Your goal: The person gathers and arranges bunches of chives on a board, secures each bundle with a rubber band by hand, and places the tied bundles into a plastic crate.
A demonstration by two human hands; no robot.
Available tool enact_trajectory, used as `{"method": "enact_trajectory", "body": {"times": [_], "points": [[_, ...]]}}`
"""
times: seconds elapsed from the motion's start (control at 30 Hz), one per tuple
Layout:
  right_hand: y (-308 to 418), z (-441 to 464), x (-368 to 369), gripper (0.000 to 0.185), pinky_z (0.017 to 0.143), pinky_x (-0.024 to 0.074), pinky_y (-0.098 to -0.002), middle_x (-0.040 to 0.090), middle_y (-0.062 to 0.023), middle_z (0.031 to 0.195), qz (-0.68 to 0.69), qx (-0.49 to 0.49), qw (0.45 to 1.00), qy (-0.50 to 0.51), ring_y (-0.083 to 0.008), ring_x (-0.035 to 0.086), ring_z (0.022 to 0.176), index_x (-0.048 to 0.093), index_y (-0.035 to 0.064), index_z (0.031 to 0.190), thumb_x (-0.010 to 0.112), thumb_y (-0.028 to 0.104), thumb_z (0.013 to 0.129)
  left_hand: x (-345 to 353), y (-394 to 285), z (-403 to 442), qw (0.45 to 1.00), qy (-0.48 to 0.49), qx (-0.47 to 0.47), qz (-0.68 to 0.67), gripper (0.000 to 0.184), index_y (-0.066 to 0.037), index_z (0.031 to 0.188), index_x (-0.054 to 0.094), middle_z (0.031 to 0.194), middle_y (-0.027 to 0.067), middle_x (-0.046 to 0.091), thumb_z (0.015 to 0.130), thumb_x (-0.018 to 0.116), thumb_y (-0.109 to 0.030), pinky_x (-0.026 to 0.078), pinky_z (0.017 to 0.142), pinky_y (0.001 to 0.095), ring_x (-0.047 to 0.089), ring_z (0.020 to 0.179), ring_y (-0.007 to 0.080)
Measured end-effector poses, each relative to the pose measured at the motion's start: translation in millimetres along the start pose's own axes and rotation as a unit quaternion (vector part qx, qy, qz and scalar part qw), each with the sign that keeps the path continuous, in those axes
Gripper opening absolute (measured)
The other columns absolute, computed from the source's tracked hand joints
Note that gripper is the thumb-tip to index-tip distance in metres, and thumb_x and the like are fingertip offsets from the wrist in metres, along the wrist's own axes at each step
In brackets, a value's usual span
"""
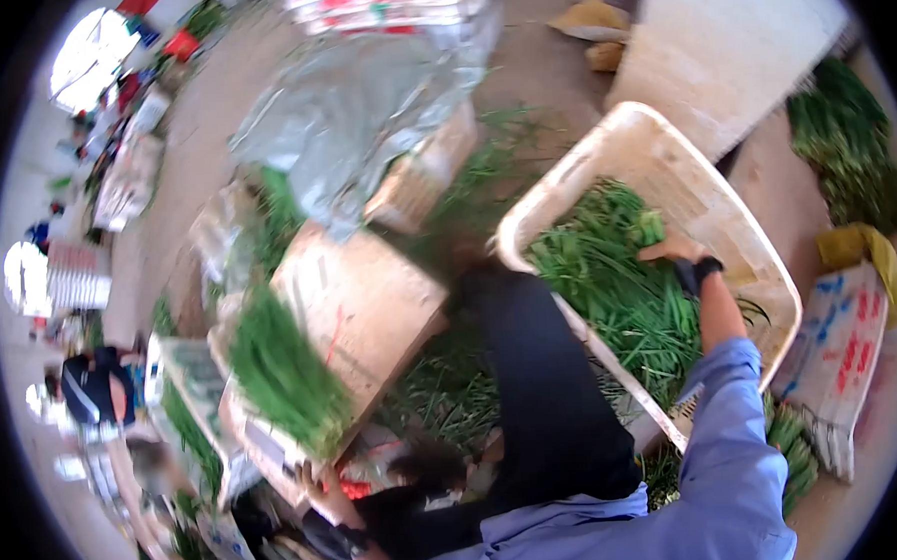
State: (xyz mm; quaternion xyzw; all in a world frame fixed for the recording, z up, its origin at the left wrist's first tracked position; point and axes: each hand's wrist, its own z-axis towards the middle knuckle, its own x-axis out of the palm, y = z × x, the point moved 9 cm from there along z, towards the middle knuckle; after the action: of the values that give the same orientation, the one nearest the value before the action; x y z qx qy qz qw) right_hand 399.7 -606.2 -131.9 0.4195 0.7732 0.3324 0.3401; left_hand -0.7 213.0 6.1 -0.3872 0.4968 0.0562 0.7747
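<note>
My right hand (672,250) reaches into a large dirty white plastic crate (692,174) at the right. Its fingers are closed at the pale cut end of a bundle of long green stalks (646,227); part of the grip is hidden. Loose green stalks (609,293) fill much of the crate around it. At the lower left, my left hand (328,497) has its fingers apart and holds nothing. It is beside the near edge of a low wooden board (354,304). A pile of green stalks (284,372) lies on that board, just beyond the left hand.
Grey plastic sheeting (346,119) covers goods ahead. A printed white sack (837,348) and dark green bundles (843,153) lie at the right. A pale panel (728,43) stands behind the crate. Stalks litter the floor, and a person (98,387) is at the far left.
</note>
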Motion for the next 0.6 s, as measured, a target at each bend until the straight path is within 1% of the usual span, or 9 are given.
{"method": "enact_trajectory", "body": {"times": [0.07, 0.1, 0.13, 0.23, 0.33, 0.47, 0.5, 0.53, 0.6], "points": [[25.3, -6.7, -8.0, 0.031, 0.076, 0.0541, -0.0337, 0.071, -0.0011, 0.096, -0.008, -0.078, 0.993, -0.083, -0.0147, 0.064, 0.085, 0.072, 0.0069, 0.112, 0.083, 0.018, 0.086, -3.5, 7.1, -6.1, 0.997, -0.018, -0.057, -0.04, 0.046, 0.002, 0.139, 0.064, 0.158, 0.0235, 0.049, 0.094, 0.074, -0.005, 0.048, 0.112, 0.0403, 0.052, 0.141, 0.0337], [18.2, -7.9, -21.0, 0.034, 0.083, 0.0543, -0.035, 0.073, -0.0012, 0.103, -0.073, -0.029, 0.99, -0.118, -0.0157, 0.065, 0.093, 0.074, 0.0087, 0.115, 0.085, 0.018, 0.084, -9.0, -10.1, -7.8, 0.998, -0.023, -0.053, -0.033, 0.045, 0.002, 0.137, 0.065, 0.157, 0.0227, 0.05, 0.094, 0.074, -0.005, 0.049, 0.11, 0.0388, 0.054, 0.139, 0.0329], [31.8, -5.8, -18.3, 0.028, 0.084, 0.0543, -0.035, 0.072, -0.0019, 0.105, -0.039, -0.102, 0.991, -0.079, -0.0155, 0.065, 0.094, 0.074, 0.01, 0.114, 0.081, 0.015, 0.087, -13.6, -27.6, -10.9, 0.998, -0.027, -0.052, -0.025, 0.043, 0.002, 0.136, 0.066, 0.157, 0.0219, 0.05, 0.094, 0.074, -0.004, 0.05, 0.109, 0.0373, 0.057, 0.136, 0.0322], [71.7, -17.2, -37.9, 0.024, 0.085, 0.0533, -0.0318, 0.073, 0.0013, 0.106, 0.007, -0.146, 0.979, -0.143, -0.0138, 0.065, 0.097, 0.074, 0.0071, 0.115, 0.075, 0.007, 0.091, -17.5, -54.7, -20.2, 0.979, -0.027, -0.077, -0.184, 0.043, 0.002, 0.134, 0.066, 0.153, 0.0161, 0.053, 0.093, 0.075, -0.003, 0.052, 0.1, 0.0326, 0.064, 0.118, 0.0218], [152.5, -44.0, -39.1, 0.036, 0.088, 0.0524, -0.0295, 0.07, 0.0006, 0.113, -0.023, -0.212, 0.953, -0.217, -0.0122, 0.065, 0.101, 0.069, 0.0019, 0.128, 0.079, 0.009, 0.094, -9.4, -61.1, -26.5, 0.956, 0.012, -0.096, -0.276, 0.039, 0.001, 0.132, 0.068, 0.14, 0.0101, 0.062, 0.093, 0.074, -0.002, 0.053, 0.091, 0.0294, 0.064, 0.101, 0.014], [285.3, -83.7, 33.3, 0.021, 0.085, 0.0533, -0.0289, 0.072, 0.0013, 0.108, -0.105, -0.258, 0.936, -0.216, -0.0085, 0.064, 0.097, 0.073, 0.0015, 0.116, 0.077, 0.012, 0.098, 12.0, -91.3, -38.4, 0.889, 0.107, -0.149, -0.419, 0.029, 0.0, 0.129, 0.07, 0.112, 0.0073, 0.076, 0.101, 0.071, -0.007, 0.054, 0.09, 0.0287, 0.067, 0.095, 0.0138], [303.1, -81.1, 60.8, 0.019, 0.086, 0.054, -0.0316, 0.073, -0.0001, 0.108, -0.036, -0.313, 0.932, -0.179, -0.0125, 0.067, 0.096, 0.073, 0.0018, 0.113, 0.076, 0.009, 0.096, 15.3, -110.1, -40.2, 0.867, 0.133, -0.155, -0.455, 0.03, 0.001, 0.133, 0.068, 0.119, 0.0101, 0.076, 0.106, 0.065, -0.011, 0.054, 0.099, 0.0305, 0.07, 0.114, 0.0174], [319.3, -81.0, 87.1, 0.017, 0.086, 0.0548, -0.0344, 0.073, -0.0016, 0.107, 0.033, -0.364, 0.92, -0.139, -0.0164, 0.069, 0.096, 0.073, 0.0021, 0.11, 0.076, 0.006, 0.094, 27.4, -119.0, -48.0, 0.822, 0.191, -0.205, -0.496, 0.033, 0.001, 0.133, 0.068, 0.121, 0.0127, 0.076, 0.11, 0.059, -0.021, 0.055, 0.101, 0.0355, 0.072, 0.116, 0.0228], [394.1, -140.3, 190.8, 0.022, 0.092, 0.0533, -0.0408, 0.073, -0.0068, 0.107, -0.239, -0.521, 0.807, -0.14, -0.0253, 0.069, 0.101, 0.072, 0.0067, 0.108, 0.075, 0.004, 0.086, 52.3, -136.8, -59.4, 0.752, 0.282, -0.229, -0.55, 0.046, 0.0, 0.139, 0.064, 0.125, 0.0167, 0.075, 0.112, 0.054, -0.037, 0.055, 0.103, 0.0442, 0.07, 0.119, 0.0297]]}}
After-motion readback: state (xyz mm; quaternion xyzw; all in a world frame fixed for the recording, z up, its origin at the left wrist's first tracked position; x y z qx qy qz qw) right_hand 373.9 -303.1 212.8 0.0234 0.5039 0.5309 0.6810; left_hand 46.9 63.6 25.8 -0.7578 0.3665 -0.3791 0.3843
